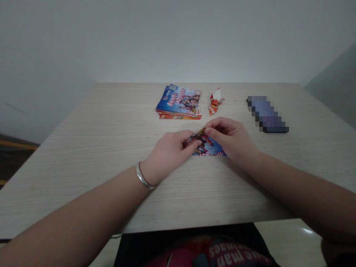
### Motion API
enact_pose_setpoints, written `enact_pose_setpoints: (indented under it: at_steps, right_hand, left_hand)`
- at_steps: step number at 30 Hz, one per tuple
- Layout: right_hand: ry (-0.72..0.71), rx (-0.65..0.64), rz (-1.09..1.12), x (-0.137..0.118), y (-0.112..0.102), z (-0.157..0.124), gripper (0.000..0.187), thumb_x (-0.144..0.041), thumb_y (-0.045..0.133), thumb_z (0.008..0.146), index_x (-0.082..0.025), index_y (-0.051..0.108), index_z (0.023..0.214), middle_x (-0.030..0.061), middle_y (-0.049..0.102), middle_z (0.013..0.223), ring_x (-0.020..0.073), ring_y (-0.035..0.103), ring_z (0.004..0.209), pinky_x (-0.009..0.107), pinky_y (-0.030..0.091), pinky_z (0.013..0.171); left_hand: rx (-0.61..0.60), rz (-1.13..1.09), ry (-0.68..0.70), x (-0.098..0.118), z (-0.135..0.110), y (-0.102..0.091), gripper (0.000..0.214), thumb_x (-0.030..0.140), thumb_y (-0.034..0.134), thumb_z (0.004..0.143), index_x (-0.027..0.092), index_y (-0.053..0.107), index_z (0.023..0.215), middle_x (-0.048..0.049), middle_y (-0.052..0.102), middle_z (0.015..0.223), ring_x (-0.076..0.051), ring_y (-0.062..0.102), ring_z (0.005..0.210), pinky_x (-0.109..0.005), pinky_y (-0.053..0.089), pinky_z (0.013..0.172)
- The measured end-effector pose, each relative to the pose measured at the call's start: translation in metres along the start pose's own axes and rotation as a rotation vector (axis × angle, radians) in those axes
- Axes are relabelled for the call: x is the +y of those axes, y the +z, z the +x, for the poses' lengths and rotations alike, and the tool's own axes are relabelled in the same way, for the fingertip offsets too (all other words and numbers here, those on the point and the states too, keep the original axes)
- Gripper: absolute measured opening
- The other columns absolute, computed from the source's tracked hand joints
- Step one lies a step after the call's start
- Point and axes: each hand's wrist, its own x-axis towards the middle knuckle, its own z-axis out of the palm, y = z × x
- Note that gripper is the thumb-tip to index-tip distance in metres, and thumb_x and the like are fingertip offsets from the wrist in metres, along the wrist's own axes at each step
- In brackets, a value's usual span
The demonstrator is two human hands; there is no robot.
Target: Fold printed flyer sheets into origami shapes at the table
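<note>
Table (105, 129), phone (267, 114), leaflets (180, 101), origami (214, 103), fingers (215, 134) holding paper (214, 147)

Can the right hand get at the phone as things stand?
Probably yes: nothing visible stands between the right hand and the phone on the table, though that hand is occupied holding the printed paper.

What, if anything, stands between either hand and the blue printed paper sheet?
Nothing visible does: the left hand and right hand both hold the blue printed paper sheet. The colourful printed paper stack and orange folded paper lie farther back.
</note>
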Motion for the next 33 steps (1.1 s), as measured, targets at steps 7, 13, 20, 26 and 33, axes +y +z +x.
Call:
enact_pose_setpoints:
  at_steps: [7,13,20,26,33]
  right_hand:
    - [-0.009,0.005,-0.06,-0.002,0.0,0.0,0.013,-0.036,0.073,0.075,-0.024,0.068,0.077,-0.0006,0.069,0.071,0.0136,0.056,0.06,0.029,0.046,0.055]
    - [-0.002,0.009,-0.036,-0.003,0.001,-0.001,0.011,-0.034,0.074,0.075,-0.024,0.069,0.077,-0.0002,0.069,0.07,0.0138,0.058,0.059,0.029,0.046,0.055]
    - [0.012,0.009,-0.021,-0.003,0.001,-0.001,0.013,-0.035,0.074,0.075,-0.023,0.069,0.077,-0.0006,0.069,0.07,0.0129,0.056,0.06,0.028,0.045,0.056]
    - [-0.002,-0.003,-0.008,-0.002,0.001,-0.003,0.012,-0.035,0.073,0.076,-0.023,0.069,0.077,-0.0012,0.068,0.071,0.0126,0.056,0.06,0.028,0.045,0.056]
    - [-0.003,0.079,-0.062,0.003,-0.006,0.002,0.017,-0.039,0.072,0.077,-0.024,0.065,0.076,-0.0017,0.064,0.071,0.0127,0.053,0.062,0.029,0.044,0.059]
  left_hand:
    - [-0.014,0.031,0.005,0.001,0.0,-0.001,0.028,0.035,0.053,0.095,0.018,0.062,0.074,0.0023,0.058,0.062,-0.012,0.049,0.057,-0.026,0.029,0.055]
    - [-0.02,0.057,0.003,0.0,-0.001,0.0,0.027,0.034,0.052,0.095,0.018,0.06,0.075,0.0013,0.059,0.064,-0.013,0.05,0.059,-0.026,0.031,0.056]
    - [-0.009,0.082,0.012,0.002,-0.002,-0.001,0.025,0.032,0.052,0.095,0.017,0.06,0.076,0.0024,0.056,0.062,-0.012,0.047,0.057,-0.026,0.028,0.056]
    - [-0.034,-0.003,0.006,-0.001,0.0,0.0,0.023,0.035,0.057,0.092,0.017,0.062,0.077,0.0036,0.056,0.063,-0.011,0.048,0.058,-0.025,0.028,0.056]
    - [-0.109,0.028,-0.072,-0.012,0.004,-0.001,0.026,0.038,0.057,0.091,0.017,0.063,0.076,0.0025,0.057,0.064,-0.012,0.049,0.058,-0.026,0.027,0.055]
